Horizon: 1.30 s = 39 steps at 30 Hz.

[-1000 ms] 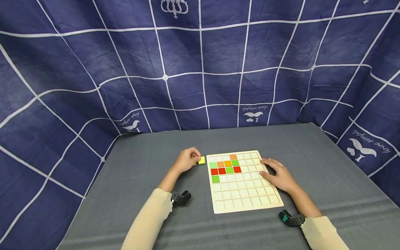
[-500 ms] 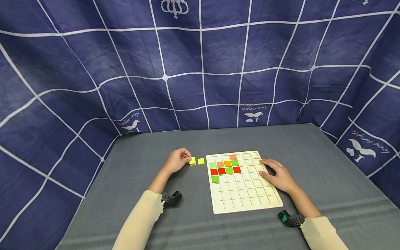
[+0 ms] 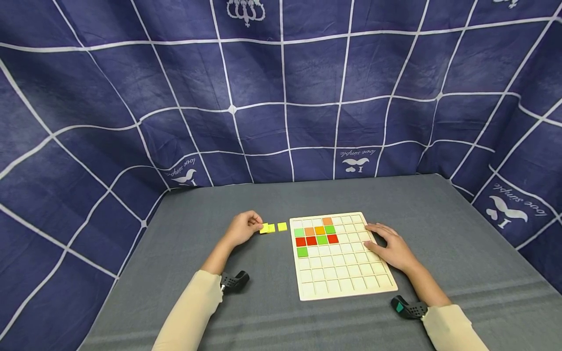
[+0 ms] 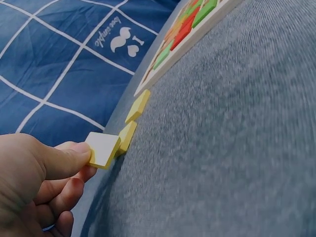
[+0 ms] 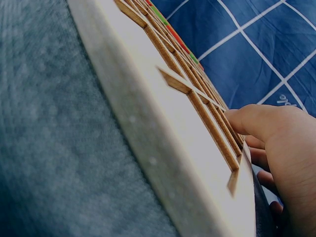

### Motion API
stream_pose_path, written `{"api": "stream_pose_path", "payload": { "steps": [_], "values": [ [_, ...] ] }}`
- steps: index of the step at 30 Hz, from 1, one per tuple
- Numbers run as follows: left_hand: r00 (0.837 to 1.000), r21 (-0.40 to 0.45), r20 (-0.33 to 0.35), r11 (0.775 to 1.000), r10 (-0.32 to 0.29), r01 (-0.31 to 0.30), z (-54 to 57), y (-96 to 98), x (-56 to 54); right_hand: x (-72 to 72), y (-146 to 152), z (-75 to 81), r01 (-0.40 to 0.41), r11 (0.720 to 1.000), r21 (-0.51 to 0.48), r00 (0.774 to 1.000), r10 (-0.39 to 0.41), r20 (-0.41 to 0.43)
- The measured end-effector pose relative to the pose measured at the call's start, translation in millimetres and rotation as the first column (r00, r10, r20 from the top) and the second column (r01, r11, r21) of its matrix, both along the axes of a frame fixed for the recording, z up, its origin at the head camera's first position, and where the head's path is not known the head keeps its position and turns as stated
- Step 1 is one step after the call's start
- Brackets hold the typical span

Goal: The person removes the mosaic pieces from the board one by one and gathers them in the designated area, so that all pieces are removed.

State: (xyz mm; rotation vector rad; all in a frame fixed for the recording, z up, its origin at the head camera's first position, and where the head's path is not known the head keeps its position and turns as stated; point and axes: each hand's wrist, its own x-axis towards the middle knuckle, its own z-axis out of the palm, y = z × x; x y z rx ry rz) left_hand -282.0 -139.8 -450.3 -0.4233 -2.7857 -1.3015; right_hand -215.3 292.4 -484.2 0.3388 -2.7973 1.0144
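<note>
Between its thumb and fingers my left hand [image 3: 243, 227] pinches a square yellow tile [image 4: 102, 148], tilted in the left wrist view. It overlaps a second yellow tile [image 3: 271, 228] on the table. A third yellow tile [image 3: 282, 226] lies flat nearer the board, a small gap apart. The pale wooden grid board [image 3: 347, 282] carries red, green, orange and light green tiles in its upper left cells. My right hand [image 3: 390, 247] rests along the board's right edge, thumb on the grid [image 5: 202, 118] and fingers extended beside it.
Grey cloth [image 3: 263, 317] covers the table. A dark blue curtain [image 3: 307, 97] with white lines hangs behind it and at both sides. Black wrist straps [image 3: 234, 281] sit on both forearms.
My left hand has moved left, away from the board, drawing a yellow tile off the one beneath, so several yellow tiles now show in a row. My right hand has stayed put.
</note>
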Motion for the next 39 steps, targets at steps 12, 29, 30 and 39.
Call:
{"api": "stream_pose_path", "payload": {
  "steps": [12, 29, 30, 39],
  "values": [
    [1.000, -0.040, 0.006, 0.999, -0.004, 0.004, -2.1, -13.6, -1.8, 0.0, -0.1, 0.1, -0.001, 1.000, -0.006, 1.000, 0.001, -0.001],
    [1.000, -0.037, 0.009, 0.999, -0.012, 0.012, -7.8, -21.5, -5.7, 0.0, 0.4, -1.8, -0.001, 1.000, -0.012, 1.000, 0.001, 0.001],
    [1.000, -0.036, 0.008, 0.999, -0.011, 0.011, -8.3, -21.6, -6.0, 0.0, 0.6, -1.6, -0.002, 1.000, -0.011, 1.000, 0.002, 0.000],
    [1.000, -0.043, 0.000, 0.999, 0.008, -0.008, -10.0, -22.1, -6.1, 0.2, -0.2, -0.7, -0.005, 1.000, -0.013, 1.000, 0.005, -0.009]
  ]
}}
